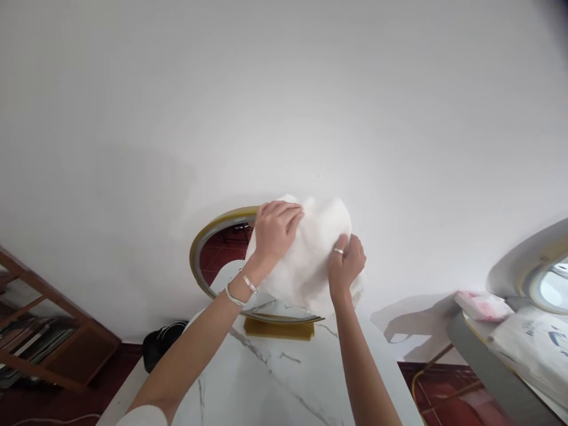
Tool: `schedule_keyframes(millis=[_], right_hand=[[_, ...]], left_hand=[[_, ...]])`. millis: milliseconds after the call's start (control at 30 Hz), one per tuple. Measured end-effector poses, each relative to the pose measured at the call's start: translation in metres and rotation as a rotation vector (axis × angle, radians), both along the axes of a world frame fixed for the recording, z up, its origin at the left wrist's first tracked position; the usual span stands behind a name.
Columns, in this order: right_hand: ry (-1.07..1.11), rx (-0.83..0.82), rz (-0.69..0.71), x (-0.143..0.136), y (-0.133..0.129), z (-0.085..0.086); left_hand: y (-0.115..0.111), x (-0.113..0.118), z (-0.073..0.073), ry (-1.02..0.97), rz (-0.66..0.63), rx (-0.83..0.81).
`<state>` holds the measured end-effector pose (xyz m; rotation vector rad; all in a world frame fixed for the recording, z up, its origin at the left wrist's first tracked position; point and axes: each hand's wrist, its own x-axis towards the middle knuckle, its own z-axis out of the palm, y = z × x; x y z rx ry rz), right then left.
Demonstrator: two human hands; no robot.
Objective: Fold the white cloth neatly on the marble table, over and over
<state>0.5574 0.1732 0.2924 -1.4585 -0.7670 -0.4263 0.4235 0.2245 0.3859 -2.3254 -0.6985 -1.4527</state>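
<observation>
A soft, crumpled white cloth [315, 236] is held up between my hands, in front of an oval mirror [195, 251] with a gold rim. My left hand [277, 231], with bracelets at its wrist, grips the cloth's upper left part with the fingers pressed together. On the cloth's right edge, my right hand [347, 263] is closed, its thumb on the near side; a ring shows on it. The cloth covers most of the mirror's right half. Below stands the mirror's gold base [278, 329], on a white marble-patterned table [266, 384].
A black bag [162, 343] lies at the table's left edge. At far left is a wooden shelf [57, 331] with stacked items. To the right, another table carries a pink-and-white pack [483, 306], a printed white bag [535, 346] and a second mirror [550, 278]. A white wall rises behind.
</observation>
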Motion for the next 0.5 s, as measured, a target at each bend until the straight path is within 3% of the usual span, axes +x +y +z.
schedule_keyframes(millis=[100, 200, 333, 500], right_hand=[[-0.288, -0.02, -0.028, -0.028, 0.017, 0.036], [-0.56, 0.031, -0.019, -0.066, 0.04, 0.059], [-0.916, 0.086, 0.066, -0.121, 0.078, 0.062], [-1.399, 0.064, 0.211, -0.172, 0.106, 0.028]], left_hand=[[0.02, -0.05, -0.005, -0.264, 0.047, -0.013], [0.04, -0.098, -0.033, -0.47, 0.141, -0.005], [0.061, -0.146, -0.103, -0.482, 0.332, -0.021], [0.068, -0.176, -0.212, -0.447, 0.438, -0.198]])
